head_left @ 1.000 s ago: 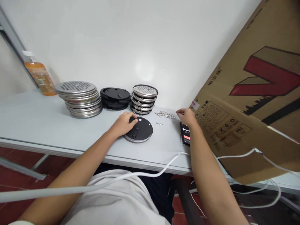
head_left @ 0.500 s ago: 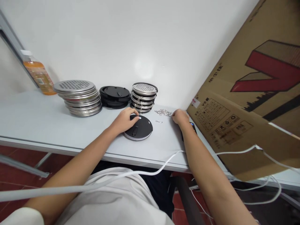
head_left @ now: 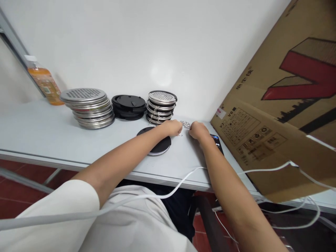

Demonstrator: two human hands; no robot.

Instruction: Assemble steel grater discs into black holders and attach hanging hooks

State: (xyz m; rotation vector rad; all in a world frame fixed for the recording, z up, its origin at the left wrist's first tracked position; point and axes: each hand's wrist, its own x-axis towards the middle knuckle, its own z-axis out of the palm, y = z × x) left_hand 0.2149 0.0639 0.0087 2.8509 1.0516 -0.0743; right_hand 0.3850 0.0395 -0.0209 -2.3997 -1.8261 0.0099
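My left hand (head_left: pixel 173 128) is closed above the table, its forearm crossing over a round black disc with a silver rim (head_left: pixel 163 145). A small wire clip (head_left: pixel 180 135) shows just under its fingertips; whether they grip it I cannot tell. To the right, my right hand (head_left: pixel 198 130) rests closed beside a small pile of wire clips (head_left: pixel 186 124). Its fingertips are turned away, so anything they hold is hidden. Behind my left hand stands a stack of silver grater plates in black holders (head_left: pixel 161 105), with wire clips hanging at its front.
Further left are stacked black discs (head_left: pixel 130 106) and a tall stack of silver grater plates (head_left: pixel 89 108). An orange bottle (head_left: pixel 44 82) stands at the far left. A phone (head_left: pixel 216 142) lies by my right wrist, before a large cardboard box (head_left: pixel 262 140). A white cable (head_left: pixel 181 189) crosses the front edge.
My left hand has let go of the black disc and moved right to the loose clip near the pile. My right hand has shifted slightly left, uncovering more of the phone.
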